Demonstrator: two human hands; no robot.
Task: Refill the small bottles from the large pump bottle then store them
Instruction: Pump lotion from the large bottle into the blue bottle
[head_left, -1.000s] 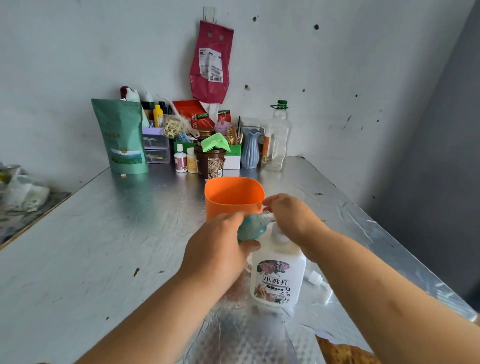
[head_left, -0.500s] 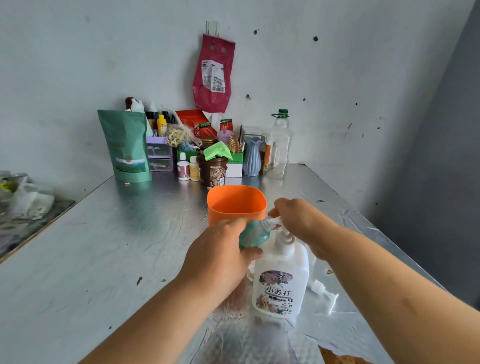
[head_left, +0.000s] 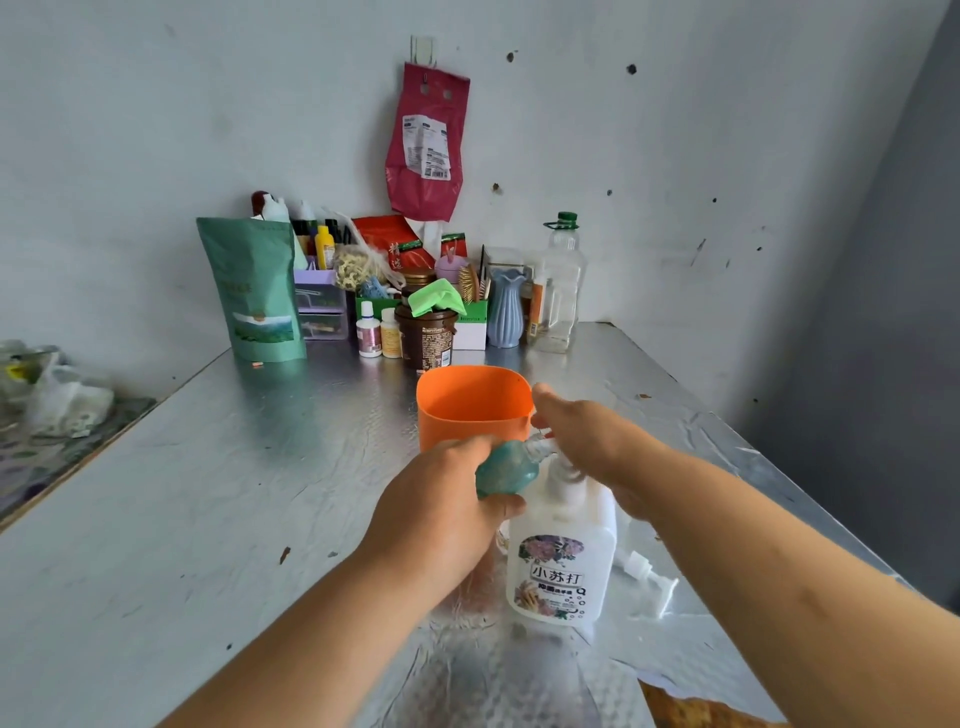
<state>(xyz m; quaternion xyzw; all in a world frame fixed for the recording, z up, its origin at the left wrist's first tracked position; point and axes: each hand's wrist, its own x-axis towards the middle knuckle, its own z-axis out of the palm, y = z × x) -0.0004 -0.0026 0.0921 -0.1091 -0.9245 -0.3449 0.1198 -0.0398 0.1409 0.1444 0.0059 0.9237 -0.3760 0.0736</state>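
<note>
A large white pump bottle with a flower label stands upright on the metal table. My right hand lies over its pump head and hides it. My left hand grips a small teal bottle, tilted with its clear neck toward the pump's spout, just left of the large bottle's neck. Whether liquid is flowing cannot be seen.
An orange cup stands right behind my hands. A loose white pump cap lies on the table to the right of the large bottle. Jars, small bottles, a blue vase and a green pouch crowd the back wall.
My right hand's fingers have stretched further forward over the pump, and more of the large bottle's neck shows. My left hand keeps the teal bottle at the spout.
</note>
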